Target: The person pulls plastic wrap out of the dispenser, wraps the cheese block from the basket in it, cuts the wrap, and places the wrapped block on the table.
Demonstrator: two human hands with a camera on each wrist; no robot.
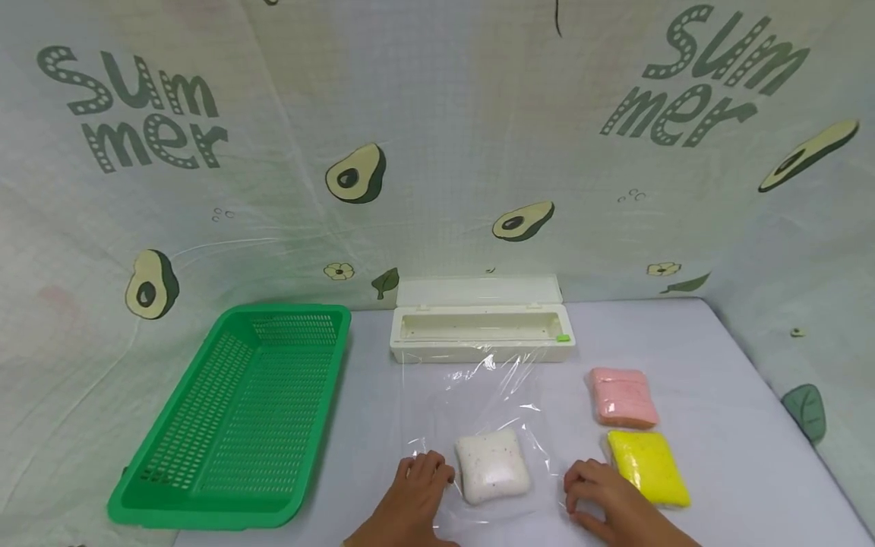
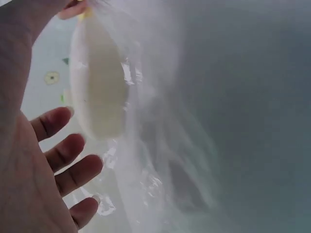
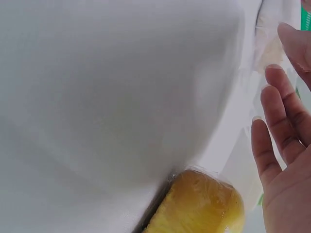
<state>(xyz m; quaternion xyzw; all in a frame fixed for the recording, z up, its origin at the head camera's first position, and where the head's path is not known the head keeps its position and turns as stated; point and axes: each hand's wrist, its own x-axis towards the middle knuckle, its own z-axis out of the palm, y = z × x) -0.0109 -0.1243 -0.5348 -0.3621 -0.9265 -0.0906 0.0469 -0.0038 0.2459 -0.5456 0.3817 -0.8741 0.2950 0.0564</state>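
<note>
A white speckled square block (image 1: 494, 466), soft and pillow-like, lies on a sheet of clear cling film (image 1: 472, 403) spread over the table. My left hand (image 1: 418, 494) is just left of the block, fingers loosely bent over the film's left side. In the left wrist view, its four fingers (image 2: 77, 174) are spread beside the block and crinkled film. My right hand (image 1: 608, 497) is at the film's right edge, near a yellow wrapped block (image 1: 649, 467). The right wrist view has its fingers (image 3: 277, 107) fairly straight, with the thumb apart from them.
Behind the film stands a white cling film dispenser (image 1: 481, 354), lid raised, with a green slider (image 1: 563, 338) at its right end. A pink wrapped block (image 1: 623, 396) sits behind the yellow one. At left is a green plastic basket (image 1: 335, 365); a printed cloth (image 1: 437, 137) hangs behind.
</note>
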